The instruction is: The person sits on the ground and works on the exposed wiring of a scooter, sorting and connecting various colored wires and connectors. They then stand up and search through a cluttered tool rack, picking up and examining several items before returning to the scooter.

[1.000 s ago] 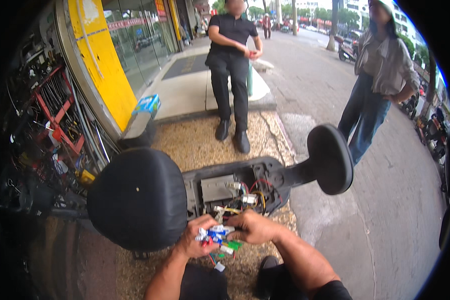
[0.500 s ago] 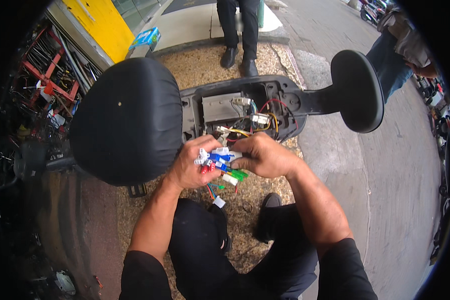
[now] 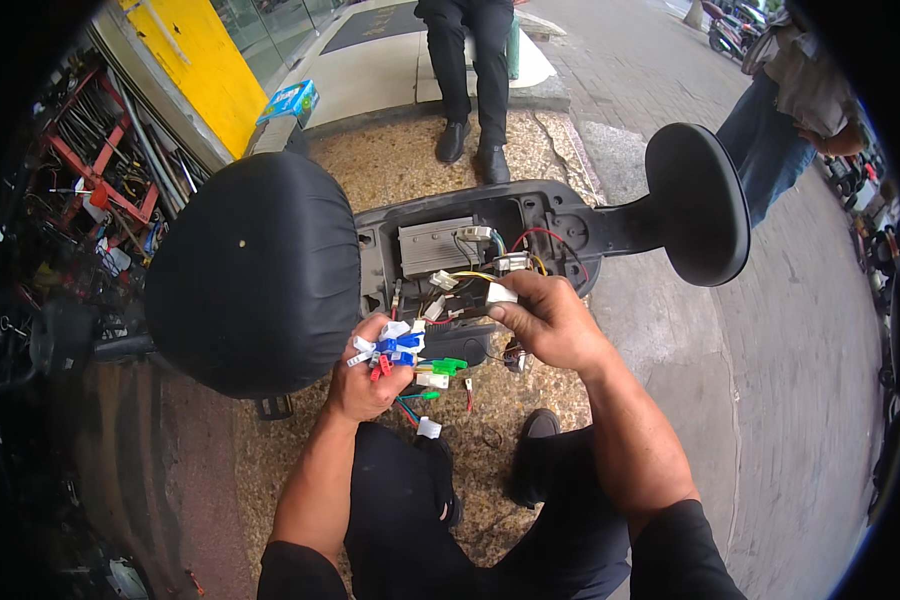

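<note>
My left hand is closed round a bunch of wire connectors in white, blue and red, with green and white ones dangling below on thin wires. My right hand pinches a white connector over the open compartment of a scooter. Inside lie a finned silver metal box, several pale connectors and red, yellow and dark wires. A padded black seat covers the compartment's left side, and a black oval backrest on an arm sticks out to the right.
A person in dark trousers faces me by a step; another in jeans stands at right. A cluttered red rack of tools is at left, beside a yellow panel and a blue box. Scooters are parked along the pavement.
My view has tilted downward. My right hand has drawn away from the bunch, up and to the right, with a white connector, while my left hand has shifted left and down with the rest.
</note>
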Motion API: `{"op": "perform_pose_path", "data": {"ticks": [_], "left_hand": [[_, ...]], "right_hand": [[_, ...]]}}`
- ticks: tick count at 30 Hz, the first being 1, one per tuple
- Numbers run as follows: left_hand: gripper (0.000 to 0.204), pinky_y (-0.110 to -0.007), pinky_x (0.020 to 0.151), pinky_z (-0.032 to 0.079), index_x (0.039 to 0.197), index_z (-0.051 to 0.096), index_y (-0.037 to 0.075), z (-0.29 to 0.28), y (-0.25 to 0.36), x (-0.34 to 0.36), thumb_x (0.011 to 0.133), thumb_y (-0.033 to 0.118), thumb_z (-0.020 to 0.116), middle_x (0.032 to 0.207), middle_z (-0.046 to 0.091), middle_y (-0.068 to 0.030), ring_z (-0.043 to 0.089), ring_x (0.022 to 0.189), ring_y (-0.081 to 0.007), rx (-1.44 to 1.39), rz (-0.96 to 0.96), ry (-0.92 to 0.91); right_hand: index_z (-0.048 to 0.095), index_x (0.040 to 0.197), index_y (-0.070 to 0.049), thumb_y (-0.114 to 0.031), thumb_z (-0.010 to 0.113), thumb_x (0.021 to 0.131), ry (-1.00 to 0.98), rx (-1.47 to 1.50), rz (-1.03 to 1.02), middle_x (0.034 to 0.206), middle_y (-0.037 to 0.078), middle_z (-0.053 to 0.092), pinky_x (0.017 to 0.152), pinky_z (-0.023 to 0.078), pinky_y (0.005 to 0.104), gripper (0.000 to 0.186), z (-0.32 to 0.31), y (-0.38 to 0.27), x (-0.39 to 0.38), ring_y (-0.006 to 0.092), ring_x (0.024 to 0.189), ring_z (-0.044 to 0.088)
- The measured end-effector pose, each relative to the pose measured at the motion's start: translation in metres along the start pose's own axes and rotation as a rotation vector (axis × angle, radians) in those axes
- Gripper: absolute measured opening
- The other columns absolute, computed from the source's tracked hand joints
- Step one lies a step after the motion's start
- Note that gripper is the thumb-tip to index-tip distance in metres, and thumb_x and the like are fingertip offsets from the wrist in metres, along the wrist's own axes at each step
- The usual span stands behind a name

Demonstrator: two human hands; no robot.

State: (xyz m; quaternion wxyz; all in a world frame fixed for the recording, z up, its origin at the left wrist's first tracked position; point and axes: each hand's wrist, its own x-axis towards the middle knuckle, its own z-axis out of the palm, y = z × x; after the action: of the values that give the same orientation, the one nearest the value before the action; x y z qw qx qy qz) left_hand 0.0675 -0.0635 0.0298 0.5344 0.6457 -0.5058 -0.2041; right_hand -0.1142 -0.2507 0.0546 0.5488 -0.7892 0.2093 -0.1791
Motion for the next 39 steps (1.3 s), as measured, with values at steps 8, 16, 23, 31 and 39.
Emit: {"op": "perform_pose_path", "data": {"ticks": [8,16,23,31,39], "left_hand": [[0.018,-0.023,0.073,0.046,0.101,0.059,0.005,0.011,0.0,-0.027,0.084,0.0,0.064,0.088,0.06,0.0029,0.054,0.079,-0.0053,-0.367,-0.156,0.161],[0.028,-0.021,0.046,0.031,0.11,0.057,0.002,0.018,-0.009,-0.034,0.083,-0.003,0.061,0.076,0.055,0.0003,0.043,0.055,-0.0044,-0.592,-0.244,0.271],[0.023,-0.021,0.048,0.032,0.099,0.058,0.002,0.023,-0.03,-0.04,0.077,0.007,0.062,0.076,0.056,-0.0017,0.043,0.054,-0.006,-0.491,-0.131,0.342],[0.03,-0.021,0.048,0.032,0.107,0.059,-0.001,0.025,-0.036,-0.047,0.078,0.005,0.062,0.08,0.06,-0.0042,0.046,0.056,-0.0057,-0.666,-0.148,0.406],[0.03,-0.021,0.048,0.031,0.109,0.057,-0.002,0.025,-0.043,-0.047,0.081,0.004,0.062,0.079,0.057,-0.0023,0.044,0.055,-0.0059,-0.54,-0.086,0.46]], "right_hand": [[0.065,0.108,0.0,-0.005,0.074,0.074,-0.201,-0.196,-0.328,0.099,0.018,0.067,0.077,0.053,0.0392,0.035,0.005,0.001,-0.016,0.0338,0.092,0.066],[0.066,0.108,0.0,-0.001,0.072,0.076,-0.055,-0.025,-0.111,0.097,0.015,0.068,0.07,0.053,0.0331,0.033,0.007,-0.002,-0.025,0.0218,0.079,0.067],[0.067,0.104,0.0,-0.003,0.068,0.081,0.043,-0.045,-0.08,0.089,0.017,0.068,0.069,0.053,0.0353,0.024,0.038,0.007,-0.043,0.0262,0.076,0.068],[0.061,0.106,-0.005,-0.014,0.074,0.075,0.009,-0.412,-0.232,0.092,0.018,0.066,0.073,0.052,0.0466,0.035,0.055,0.014,-0.03,0.0394,0.086,0.065],[0.064,0.09,-0.006,-0.013,0.074,0.073,0.086,-0.511,-0.099,0.083,0.016,0.066,0.071,0.052,0.0448,0.021,0.009,0.018,-0.039,0.0368,0.081,0.066]]}}
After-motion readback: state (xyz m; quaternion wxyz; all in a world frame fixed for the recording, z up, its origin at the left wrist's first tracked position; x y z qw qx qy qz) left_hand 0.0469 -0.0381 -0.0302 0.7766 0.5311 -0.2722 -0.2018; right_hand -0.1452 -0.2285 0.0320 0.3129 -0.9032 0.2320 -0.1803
